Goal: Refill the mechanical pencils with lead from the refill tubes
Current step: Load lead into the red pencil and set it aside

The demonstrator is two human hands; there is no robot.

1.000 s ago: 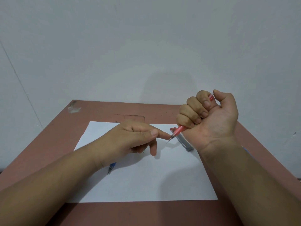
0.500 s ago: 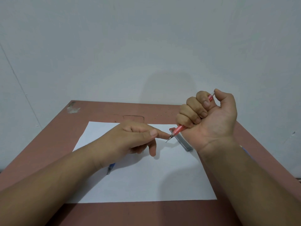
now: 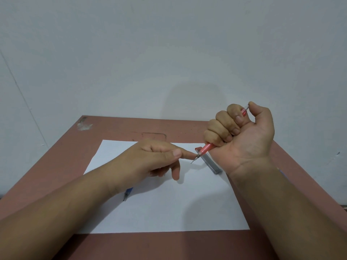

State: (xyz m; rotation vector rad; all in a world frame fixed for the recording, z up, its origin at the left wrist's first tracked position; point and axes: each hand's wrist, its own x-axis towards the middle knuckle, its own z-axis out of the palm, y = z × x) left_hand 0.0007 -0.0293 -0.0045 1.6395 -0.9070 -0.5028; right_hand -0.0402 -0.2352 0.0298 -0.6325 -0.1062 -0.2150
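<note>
My right hand [image 3: 242, 134] grips a red mechanical pencil [image 3: 206, 149] in a fist, thumb on its top end, tip pointing down and left. A short lead shows at the tip. My left hand [image 3: 155, 158] hovers over the white paper [image 3: 169, 207] with its index finger stretched out, its fingertip touching the pencil's tip; it holds nothing. A grey lead refill tube [image 3: 211, 163] with a red cap lies on the paper just behind the pencil tip. A blue mechanical pencil [image 3: 127, 193] lies on the paper, mostly hidden under my left forearm.
The paper lies on a reddish-brown table [image 3: 62, 166] pushed against a pale wall [image 3: 169, 53]. A scuffed patch [image 3: 84, 124] marks the table's far left corner.
My right thumb has lifted slightly off the pencil's top, which now sticks out a bit more. A little lead shows at the tip. The left index finger stays at the tip.
</note>
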